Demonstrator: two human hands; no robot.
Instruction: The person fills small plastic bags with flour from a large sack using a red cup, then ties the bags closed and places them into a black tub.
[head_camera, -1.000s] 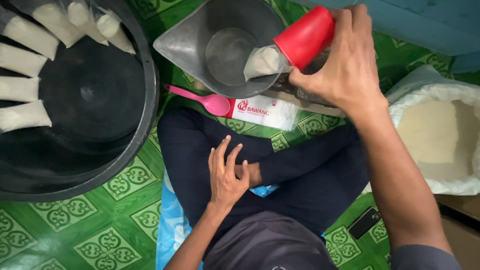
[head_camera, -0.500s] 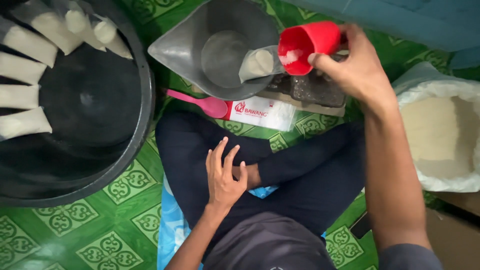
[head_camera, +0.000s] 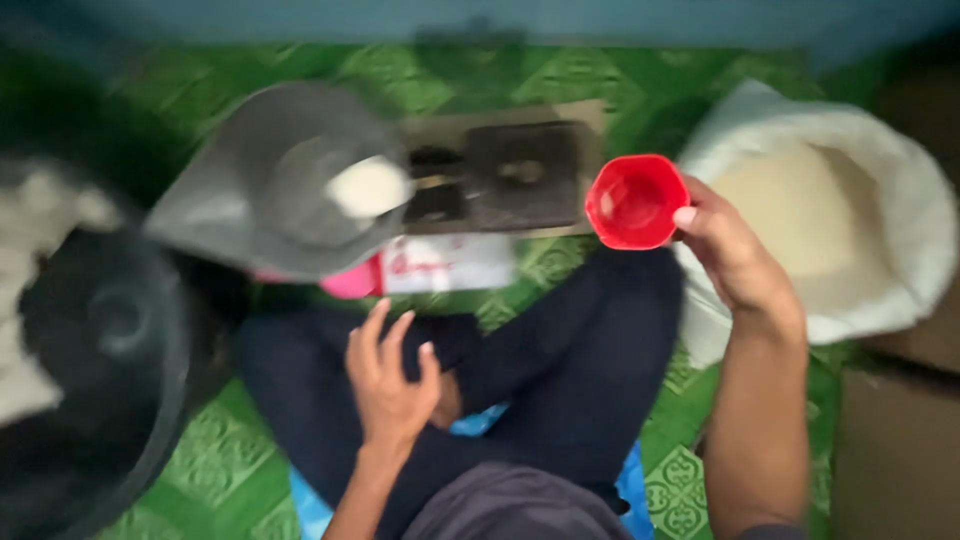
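Red plastic catches the eye first: a small red cup (head_camera: 635, 200) sits in the right hand (head_camera: 735, 255), fingers curled round its far side and the thumb pressed near the rim, so its mouth faces up toward the camera and shows an empty inside. Held level like that, between the dark scale (head_camera: 505, 178) and the open white sack (head_camera: 820, 215), it hangs just beside the sack's rim, within easy reach of the pale grain heaped there. The scale rests on the green patterned floor mat (head_camera: 225, 465) straight ahead of the crossed legs, and a grey metal pan (head_camera: 270, 185) tilts at its left end with a small bag of white grain (head_camera: 370, 186) lying in its hollow, which seems to be where portions get weighed. Below the pan a white packet (head_camera: 450, 265) and something pink (head_camera: 352, 283) lie on the mat, too blurred to tell more. Further left, a large black basin (head_camera: 95, 340) holds pale filled bags along its upper edge, close enough for the left arm to reach. The left hand (head_camera: 390, 375) holds nothing; it rests on the dark trousers with fingers spread and slightly raised, idle. Blue cloth (head_camera: 480, 425) shows under the legs, perhaps a cushion against the floor.
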